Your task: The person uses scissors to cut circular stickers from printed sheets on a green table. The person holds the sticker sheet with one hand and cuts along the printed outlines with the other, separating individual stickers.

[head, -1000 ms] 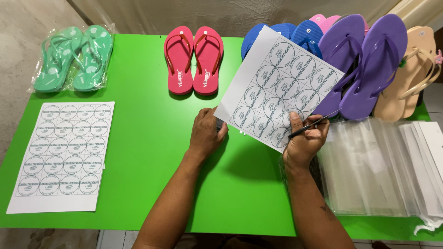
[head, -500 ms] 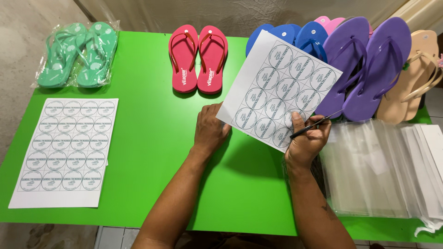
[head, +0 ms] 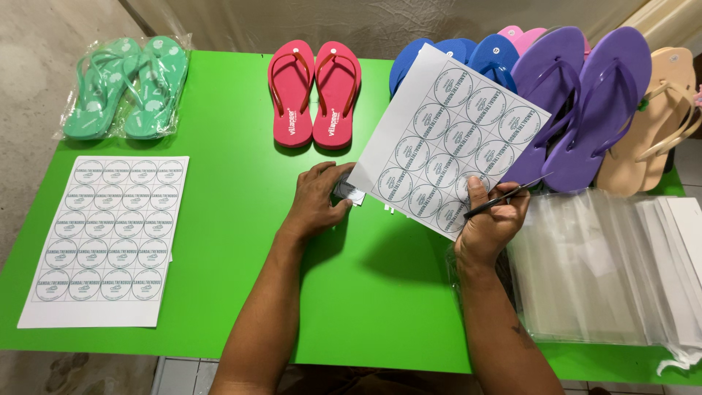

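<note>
Head view shows the right hand (head: 488, 223) lifting a white sheet of round printed stickers (head: 450, 139) tilted off the green bench (head: 219, 183), fingers clamped on sheet and thin dark tool (head: 508, 196), while the left hand (head: 316, 201) pinches small white scraps (head: 349, 193), perhaps peeled backing.

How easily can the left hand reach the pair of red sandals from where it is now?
Probably easily. The left hand rests on the green table just below the red sandals, with only bare tabletop between them. Its fingers touch a small paper scrap, which it might have to release first.
</note>
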